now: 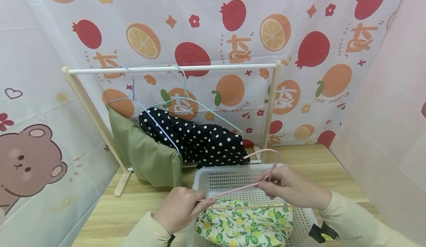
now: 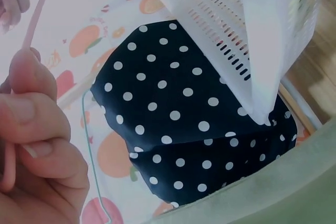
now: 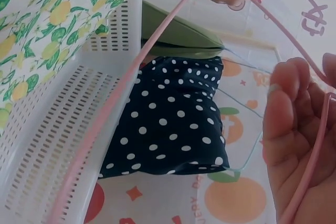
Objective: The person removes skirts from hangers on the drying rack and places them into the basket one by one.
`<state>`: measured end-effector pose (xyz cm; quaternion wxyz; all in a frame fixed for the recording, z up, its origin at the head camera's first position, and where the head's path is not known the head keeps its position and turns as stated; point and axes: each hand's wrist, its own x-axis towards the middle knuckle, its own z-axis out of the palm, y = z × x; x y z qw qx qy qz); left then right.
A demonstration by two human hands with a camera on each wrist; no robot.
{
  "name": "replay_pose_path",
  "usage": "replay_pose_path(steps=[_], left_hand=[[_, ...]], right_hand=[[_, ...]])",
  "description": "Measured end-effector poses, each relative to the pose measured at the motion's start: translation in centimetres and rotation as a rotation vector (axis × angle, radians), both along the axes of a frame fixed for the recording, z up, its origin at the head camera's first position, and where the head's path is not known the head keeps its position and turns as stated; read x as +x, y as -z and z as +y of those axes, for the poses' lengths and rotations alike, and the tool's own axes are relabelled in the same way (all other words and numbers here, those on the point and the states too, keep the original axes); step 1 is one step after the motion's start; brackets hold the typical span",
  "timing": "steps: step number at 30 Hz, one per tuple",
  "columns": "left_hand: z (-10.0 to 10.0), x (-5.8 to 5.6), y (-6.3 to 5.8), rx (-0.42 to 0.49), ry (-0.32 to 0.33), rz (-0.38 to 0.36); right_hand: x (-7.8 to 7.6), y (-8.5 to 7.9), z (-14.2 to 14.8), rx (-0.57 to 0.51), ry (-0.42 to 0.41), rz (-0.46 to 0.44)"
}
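A pink clothes hanger (image 1: pixel 237 189) is held by both hands above a white perforated basket (image 1: pixel 229 182). My left hand (image 1: pixel 181 207) pinches one corner of it between thumb and fingers, also seen close up in the left wrist view. At its neck, just below the hook, my right hand (image 1: pixel 294 188) grips it with curled fingers. The hook curves up and to the left over that hand. Under the hanger, a white cloth with a lemon and leaf print (image 1: pixel 246 224) lies bunched in the basket.
Behind the basket stands a wooden rack with a white bar (image 1: pixel 216 68). On it, a blue hanger (image 1: pixel 156 123) carries an olive green garment (image 1: pixel 149 162), and a mint hanger (image 1: pixel 216 112) carries a black polka-dot garment (image 1: pixel 219 143). Printed curtains surround the wooden table (image 1: pixel 100 217).
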<state>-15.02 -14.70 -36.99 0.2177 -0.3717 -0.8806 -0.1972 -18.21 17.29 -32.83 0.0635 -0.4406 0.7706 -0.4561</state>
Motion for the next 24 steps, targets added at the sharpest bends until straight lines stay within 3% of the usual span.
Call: replay_pose_path(steps=[12, 19, 24], left_hand=[[-1.1, 0.3, 0.3, 0.100, 0.027, 0.030], [-1.9, 0.4, 0.2, 0.131, 0.034, 0.091], [-2.4, 0.6, 0.1, 0.141, 0.023, 0.063]], right_hand=[[0.1, -0.4, 1.4, 0.090, 0.058, 0.048], [-0.3, 0.0, 3.9, 0.195, 0.145, 0.100], [-0.4, 0.3, 6.2, 0.264, 0.177, 0.099]])
